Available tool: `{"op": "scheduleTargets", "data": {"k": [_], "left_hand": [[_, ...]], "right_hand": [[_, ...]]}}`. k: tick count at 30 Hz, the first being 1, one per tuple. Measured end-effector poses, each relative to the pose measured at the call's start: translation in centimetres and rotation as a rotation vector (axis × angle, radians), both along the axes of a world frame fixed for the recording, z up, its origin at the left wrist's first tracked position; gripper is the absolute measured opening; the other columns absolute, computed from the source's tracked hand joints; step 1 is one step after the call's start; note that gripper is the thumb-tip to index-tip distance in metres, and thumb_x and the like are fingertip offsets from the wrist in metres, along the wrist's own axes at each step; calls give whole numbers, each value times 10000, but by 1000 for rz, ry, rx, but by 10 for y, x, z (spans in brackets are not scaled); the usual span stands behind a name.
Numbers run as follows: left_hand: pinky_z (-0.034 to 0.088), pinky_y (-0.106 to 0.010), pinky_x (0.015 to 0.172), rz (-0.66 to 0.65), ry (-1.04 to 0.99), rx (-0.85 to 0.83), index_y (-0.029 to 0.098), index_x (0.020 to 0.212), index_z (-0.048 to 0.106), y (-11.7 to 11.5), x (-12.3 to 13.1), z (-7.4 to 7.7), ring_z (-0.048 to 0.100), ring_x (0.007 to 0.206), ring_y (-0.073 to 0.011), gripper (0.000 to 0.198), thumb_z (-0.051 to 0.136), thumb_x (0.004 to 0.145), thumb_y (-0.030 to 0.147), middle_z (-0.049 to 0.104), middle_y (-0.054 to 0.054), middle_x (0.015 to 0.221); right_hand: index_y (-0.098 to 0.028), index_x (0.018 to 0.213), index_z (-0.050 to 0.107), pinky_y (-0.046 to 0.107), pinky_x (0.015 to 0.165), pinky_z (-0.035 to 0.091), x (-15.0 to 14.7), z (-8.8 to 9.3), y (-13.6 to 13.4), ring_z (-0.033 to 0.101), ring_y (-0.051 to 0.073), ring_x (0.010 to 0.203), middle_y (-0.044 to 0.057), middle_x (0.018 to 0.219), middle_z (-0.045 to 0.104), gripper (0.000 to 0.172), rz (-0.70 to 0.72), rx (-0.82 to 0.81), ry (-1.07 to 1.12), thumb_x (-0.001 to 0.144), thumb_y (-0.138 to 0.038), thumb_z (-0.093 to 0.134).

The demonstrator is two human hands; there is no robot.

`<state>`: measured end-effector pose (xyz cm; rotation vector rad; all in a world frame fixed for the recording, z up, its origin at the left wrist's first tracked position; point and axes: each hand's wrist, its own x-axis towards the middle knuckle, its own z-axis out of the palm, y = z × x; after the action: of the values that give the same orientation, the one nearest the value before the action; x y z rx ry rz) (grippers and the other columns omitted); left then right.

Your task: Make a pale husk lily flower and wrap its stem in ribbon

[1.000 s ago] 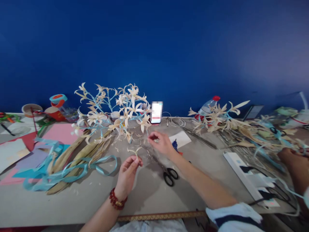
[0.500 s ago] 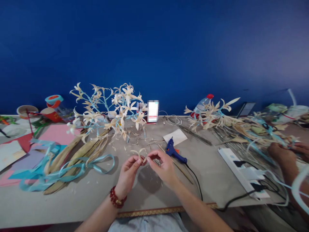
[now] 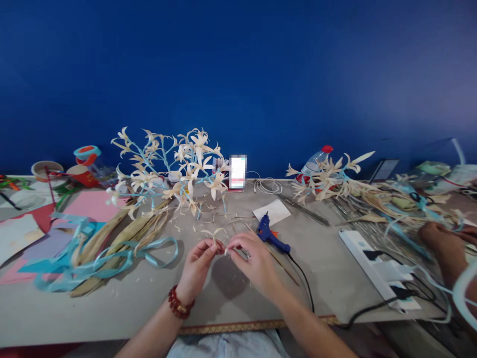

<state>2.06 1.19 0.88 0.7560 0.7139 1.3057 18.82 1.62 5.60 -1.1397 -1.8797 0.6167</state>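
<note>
Between the thumb and fingers of my left hand [image 3: 200, 261] is a small pale husk flower [image 3: 213, 233], its thin petals spreading upward. My right hand [image 3: 251, 256] faces it from the right, thumb and fingertips pinched on a small pale petal [image 3: 226, 251]. The two sets of fingertips almost meet above the table. Just right of my right hand, a blue hot glue gun [image 3: 274, 238] lies by a white card [image 3: 272, 212]. Beyond my hands stands a bunch of pale husk flowers [image 3: 201, 144] on light blue stems.
Light blue ribbon [image 3: 122, 263] and dried husks [image 3: 100, 243] lie on the left. A white power strip [image 3: 372, 273] with black cords sits on the right, near another person's hands [image 3: 439, 243]. A phone [image 3: 237, 171] stands at the back, and more husk flowers [image 3: 331, 171] lie by a bottle [image 3: 316, 161].
My right fingertips have shifted slightly, and the small petal now shows below them. My left hand still holds the flower. The whole view has moved a little.
</note>
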Motion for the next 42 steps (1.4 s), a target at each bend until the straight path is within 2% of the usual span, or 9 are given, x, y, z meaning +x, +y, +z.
{"op": "scheduleTargets", "data": {"k": [4,6,11,14,21,42], "left_hand": [[429,-279,778,-52,9,-11,149,753,681,-1,-1,-1,567,755,-149,122,687,819,251,642,-37,755],[421,-269,758,-72,6,-31,151,761,680,-2,0,-2,561,735,-142,113,689,819,248,635,-30,737],[412,-253,729,-129,-17,-64,143,757,681,-4,2,-2,556,708,-133,127,709,801,259,633,-27,714],[414,-247,721,-151,-36,-79,134,756,688,-4,2,-1,559,702,-129,132,720,790,258,636,-28,708],[425,-242,707,-169,-76,-119,129,756,691,-5,0,0,565,695,-128,137,739,770,257,641,-28,708],[432,-223,707,-235,-135,-130,129,743,677,-6,-2,4,571,683,-114,114,730,781,222,643,-20,701]], "right_hand": [[-211,800,686,263,600,499,-1,-5,5,622,161,640,12,707,671,49,45,-242,391,810,-252,661],[-209,809,689,247,564,481,-4,-6,5,606,150,606,7,686,670,78,41,-298,473,813,-284,670],[-226,811,729,265,595,453,-12,-1,4,560,155,667,26,745,635,95,-26,-67,329,838,-265,646],[-228,829,731,279,624,460,-12,3,5,557,164,700,32,769,616,107,-49,11,251,848,-255,628],[-222,846,718,318,697,481,-12,5,5,583,194,794,47,815,612,114,-41,71,172,854,-209,605],[-214,869,666,345,725,491,-17,0,5,587,200,815,50,830,591,100,-84,254,32,861,-158,584]]}}
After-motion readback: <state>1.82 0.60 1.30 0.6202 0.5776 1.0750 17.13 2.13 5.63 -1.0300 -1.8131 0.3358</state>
